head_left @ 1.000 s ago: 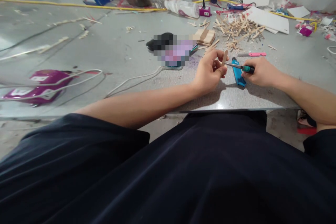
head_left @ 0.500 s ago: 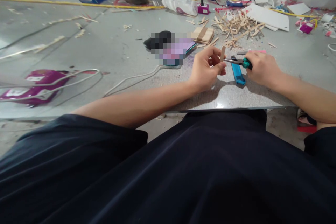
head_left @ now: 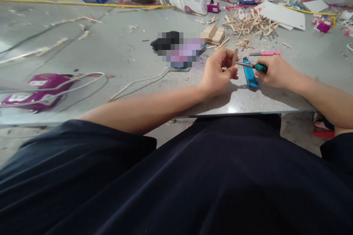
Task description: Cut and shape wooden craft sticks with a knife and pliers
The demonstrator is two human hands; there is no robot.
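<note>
Between the thumb and fingers of my left hand [head_left: 220,69] a flat wooden craft stick [head_left: 235,57] stands nearly upright. My right hand [head_left: 275,70] is closed on the dark and green handles of needle-nose pliers [head_left: 245,65], whose thin jaws point left and meet the stick near its lower part. Whether the jaws grip the stick or only touch it, I cannot tell. A blue plastic-cased tool, perhaps a cutter [head_left: 250,75], lies on the table below the pliers. Just beyond my right hand rests a knife with a pink handle [head_left: 266,53].
A loose heap of wooden sticks [head_left: 252,24] lies beyond my hands, with a bundle of sticks [head_left: 214,35] to its left. A phone [head_left: 184,53] lies left of them. A clear bottle [head_left: 190,5] lies at the back. Purple power sockets [head_left: 41,90] and cables occupy the left side.
My right hand has moved slightly right and down with the pliers, uncovering more of the pink-handled knife. The left hand and its stick have barely shifted.
</note>
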